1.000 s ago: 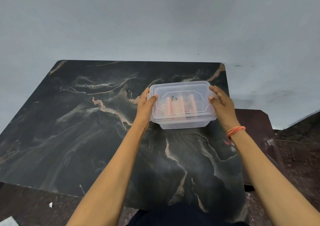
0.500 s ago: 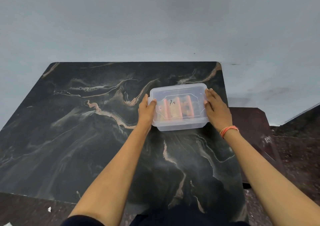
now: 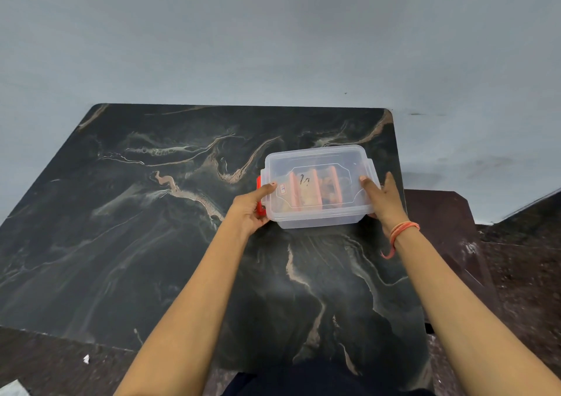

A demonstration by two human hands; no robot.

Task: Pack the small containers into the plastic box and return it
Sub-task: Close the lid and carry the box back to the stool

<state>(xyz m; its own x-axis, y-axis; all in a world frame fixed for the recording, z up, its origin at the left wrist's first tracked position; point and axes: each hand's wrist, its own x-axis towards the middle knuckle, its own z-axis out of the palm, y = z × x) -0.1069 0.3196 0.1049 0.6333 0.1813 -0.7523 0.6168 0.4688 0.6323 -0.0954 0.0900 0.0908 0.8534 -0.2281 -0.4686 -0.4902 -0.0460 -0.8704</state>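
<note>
A clear plastic box (image 3: pixel 318 165) with its lid on rests on the black marble table (image 3: pixel 151 244), toward the far right. Through the lid I see small containers with orange lids (image 3: pixel 306 190) packed inside. An orange latch (image 3: pixel 259 197) shows on the box's left end. My left hand (image 3: pixel 250 209) grips the left end, thumb on the lid. My right hand (image 3: pixel 384 201) holds the right end, fingers against the side and lid corner; an orange band circles that wrist.
A pale wall (image 3: pixel 273 46) rises right behind the table's far edge. A dark brown surface (image 3: pixel 449 228) sits lower to the right of the table. Dark speckled floor (image 3: pixel 525 274) lies to the right and near the bottom left.
The box has come down from being held above the table and now rests on it, slightly farther away. Both hands stay on its ends, with the left shifted lower so the latch shows.
</note>
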